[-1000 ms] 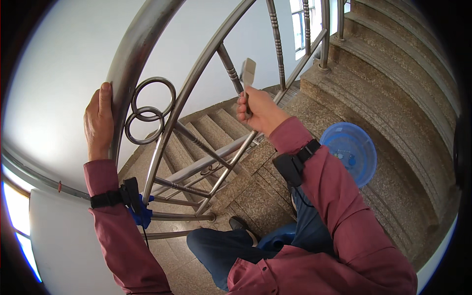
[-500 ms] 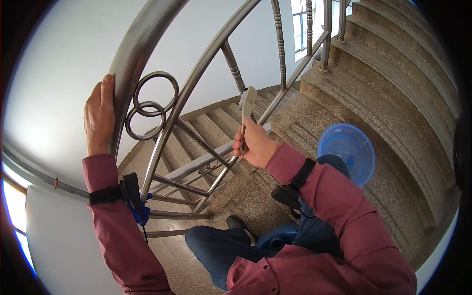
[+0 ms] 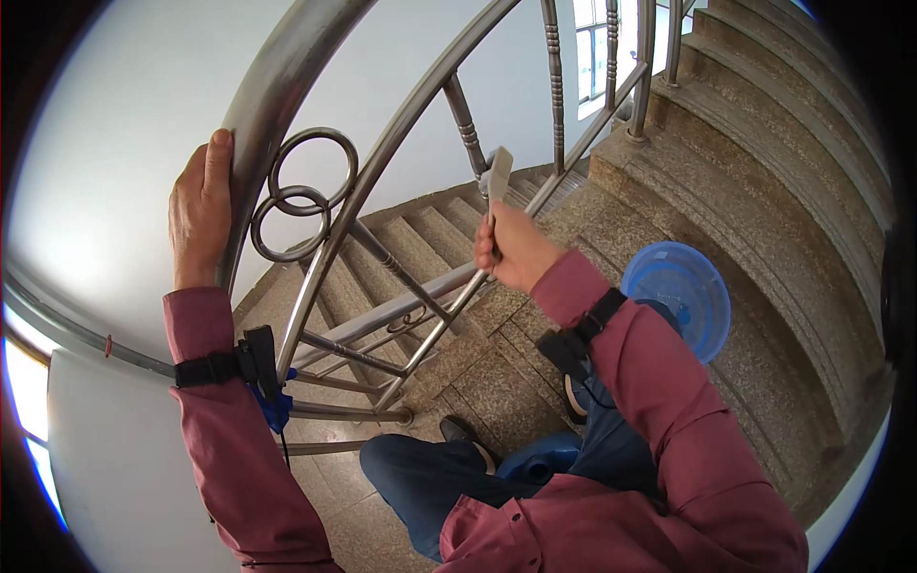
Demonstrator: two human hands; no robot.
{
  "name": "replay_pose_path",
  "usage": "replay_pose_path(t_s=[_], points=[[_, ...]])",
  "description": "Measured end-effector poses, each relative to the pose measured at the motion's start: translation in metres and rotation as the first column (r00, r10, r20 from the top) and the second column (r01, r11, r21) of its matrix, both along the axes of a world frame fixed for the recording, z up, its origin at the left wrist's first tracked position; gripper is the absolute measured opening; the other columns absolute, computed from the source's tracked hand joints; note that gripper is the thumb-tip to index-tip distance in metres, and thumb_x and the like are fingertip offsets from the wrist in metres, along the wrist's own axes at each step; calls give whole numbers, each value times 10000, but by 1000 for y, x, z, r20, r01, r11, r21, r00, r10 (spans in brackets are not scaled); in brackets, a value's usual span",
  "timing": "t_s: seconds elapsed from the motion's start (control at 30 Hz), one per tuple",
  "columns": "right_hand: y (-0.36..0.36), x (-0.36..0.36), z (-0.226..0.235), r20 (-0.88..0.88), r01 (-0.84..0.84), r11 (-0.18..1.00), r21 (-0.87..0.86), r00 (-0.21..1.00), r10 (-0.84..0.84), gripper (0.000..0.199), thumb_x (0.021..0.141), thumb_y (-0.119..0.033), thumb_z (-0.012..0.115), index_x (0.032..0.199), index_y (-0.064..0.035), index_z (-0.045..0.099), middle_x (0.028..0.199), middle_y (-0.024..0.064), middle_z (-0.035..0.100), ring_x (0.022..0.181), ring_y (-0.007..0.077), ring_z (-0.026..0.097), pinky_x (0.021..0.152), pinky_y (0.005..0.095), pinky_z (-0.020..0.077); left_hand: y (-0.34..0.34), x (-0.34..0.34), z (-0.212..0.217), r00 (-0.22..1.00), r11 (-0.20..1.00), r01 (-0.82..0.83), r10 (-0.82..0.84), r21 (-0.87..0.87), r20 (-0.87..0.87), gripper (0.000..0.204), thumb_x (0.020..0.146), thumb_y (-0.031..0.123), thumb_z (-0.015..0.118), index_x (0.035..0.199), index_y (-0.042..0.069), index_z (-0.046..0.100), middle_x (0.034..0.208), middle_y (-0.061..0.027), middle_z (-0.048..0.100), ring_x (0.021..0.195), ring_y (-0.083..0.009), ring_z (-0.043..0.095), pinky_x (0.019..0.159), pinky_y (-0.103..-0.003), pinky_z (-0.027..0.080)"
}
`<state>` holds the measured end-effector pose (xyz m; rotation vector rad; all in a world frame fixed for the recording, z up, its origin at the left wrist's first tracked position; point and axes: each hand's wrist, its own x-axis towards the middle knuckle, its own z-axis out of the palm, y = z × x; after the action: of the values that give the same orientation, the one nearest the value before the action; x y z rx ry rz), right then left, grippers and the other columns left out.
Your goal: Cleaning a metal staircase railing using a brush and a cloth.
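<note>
My left hand [image 3: 202, 212] grips the thick metal handrail [image 3: 263, 105] from its outer side, the thumb lying along the top and most of the fingers out of sight. In my right hand [image 3: 521, 250] is the handle of a scrub brush [image 3: 501, 172] with a flat beige back. Its head is against or right beside a ribbed baluster [image 3: 463, 119] of the stair railing. The bristles are mostly hidden from this side, so exact contact is hard to make out. Two interlocking metal rings [image 3: 320, 191] decorate the railing between my hands.
A translucent blue basin [image 3: 676, 286] stands on a step to the right of my knee. Speckled stone stairs [image 3: 755, 143] climb to the right, and another flight [image 3: 411, 244] descends beyond the railing. Something blue [image 3: 540, 458] lies between my legs.
My right hand and the brush have moved slightly up and right, with the brush head now at the baluster. The left hand keeps its hold on the handrail; the view has shifted a little.
</note>
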<state>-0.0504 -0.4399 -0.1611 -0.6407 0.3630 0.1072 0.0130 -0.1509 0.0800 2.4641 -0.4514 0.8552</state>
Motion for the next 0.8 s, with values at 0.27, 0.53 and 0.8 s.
replay_pose_path(t_s=[0.27, 0.53, 0.8], points=[[36, -25, 3, -83, 8, 999, -31, 996, -10, 235, 1061, -320, 442, 936, -123, 417, 691, 11, 467, 555, 170, 461, 515, 372, 439, 7, 11, -1, 1000, 1000, 20, -20, -11, 2, 744, 1013, 709, 402, 1126, 54, 736, 912, -186, 704, 886, -302, 653, 850, -416, 485], [2, 6, 9, 24, 76, 997, 16, 997, -77, 177, 998, -192, 450, 830, -141, 422, 665, -26, 428, 532, 113, 424, 494, 304, 375, 10, 13, -5, 997, 999, 41, -40, -13, 70, 733, 1007, 703, 403, 1068, 57, 743, 890, -187, 706, 867, -323, 663, 846, -427, 487], [36, -25, 15, -80, 35, 999, -23, 996, -37, 259, 1062, -285, 449, 857, -127, 435, 686, -24, 445, 553, 114, 441, 493, 295, 374, 9, 7, -3, 993, 995, 95, -95, 7, 69, 731, 1023, 698, 390, 1124, 54, 721, 834, -124, 651, 792, -215, 578, 775, -368, 454]])
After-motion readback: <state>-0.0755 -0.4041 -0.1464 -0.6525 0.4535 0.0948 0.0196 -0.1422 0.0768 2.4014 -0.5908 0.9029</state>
